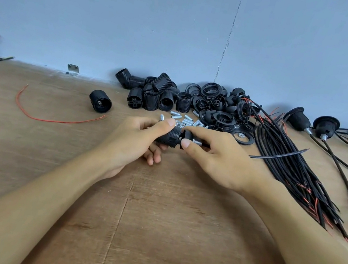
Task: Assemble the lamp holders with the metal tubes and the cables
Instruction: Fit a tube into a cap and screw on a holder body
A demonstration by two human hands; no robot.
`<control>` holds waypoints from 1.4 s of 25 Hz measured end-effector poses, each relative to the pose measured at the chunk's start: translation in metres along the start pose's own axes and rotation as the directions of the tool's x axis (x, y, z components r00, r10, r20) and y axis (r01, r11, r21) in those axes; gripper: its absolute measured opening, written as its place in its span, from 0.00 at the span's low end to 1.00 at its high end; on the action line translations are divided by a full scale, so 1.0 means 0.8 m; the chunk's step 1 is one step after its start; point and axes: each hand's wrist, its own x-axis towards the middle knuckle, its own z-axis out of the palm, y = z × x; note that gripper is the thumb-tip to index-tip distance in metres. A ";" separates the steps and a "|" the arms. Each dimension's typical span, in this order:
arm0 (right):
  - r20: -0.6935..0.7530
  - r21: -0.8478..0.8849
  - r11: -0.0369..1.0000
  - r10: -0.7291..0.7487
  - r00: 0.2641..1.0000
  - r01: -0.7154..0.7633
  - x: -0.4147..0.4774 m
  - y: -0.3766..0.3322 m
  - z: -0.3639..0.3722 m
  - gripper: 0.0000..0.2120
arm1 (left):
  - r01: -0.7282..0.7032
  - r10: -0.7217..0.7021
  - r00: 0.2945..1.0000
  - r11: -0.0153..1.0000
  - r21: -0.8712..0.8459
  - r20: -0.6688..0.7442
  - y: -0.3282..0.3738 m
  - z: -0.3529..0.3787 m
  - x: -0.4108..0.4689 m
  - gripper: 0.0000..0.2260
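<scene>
My left hand (pixel 136 139) grips a black ribbed lamp holder body (pixel 171 135) just above the wooden table (pixel 150 232). My right hand (pixel 215 155) pinches the black cap (pixel 187 135) butted against that body's right end. A threaded metal tube (pixel 198 142) sticks out of the cap between my fingers. A black cable (pixel 280 155) runs from the tube out to the right. The join between cap and body is partly hidden by my thumbs.
Black holder bodies (pixel 151 95) and caps (pixel 221 110) are piled at the wall. Loose metal tubes and nuts (pixel 184 119) lie behind my hands. A cable bundle (pixel 300 172) and finished holders (pixel 309 123) are at the right. One holder (pixel 100 101) and a red wire (pixel 39 112) sit at the left.
</scene>
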 end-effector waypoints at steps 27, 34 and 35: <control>-0.001 -0.080 0.993 -0.091 0.996 0.091 0.002 0.003 0.012 0.12 | -0.011 0.009 0.995 1.000 0.021 0.096 0.001 -0.001 -0.003 0.11; -0.126 -0.049 0.995 -0.089 0.988 0.083 0.002 0.006 0.019 0.16 | 0.015 -0.015 1.000 0.992 -0.129 0.000 0.003 0.006 -0.003 0.14; -0.149 -0.049 0.996 -0.080 0.986 0.073 0.002 0.006 0.020 0.16 | 0.017 -0.024 0.999 0.986 -0.166 -0.040 0.004 0.008 -0.002 0.16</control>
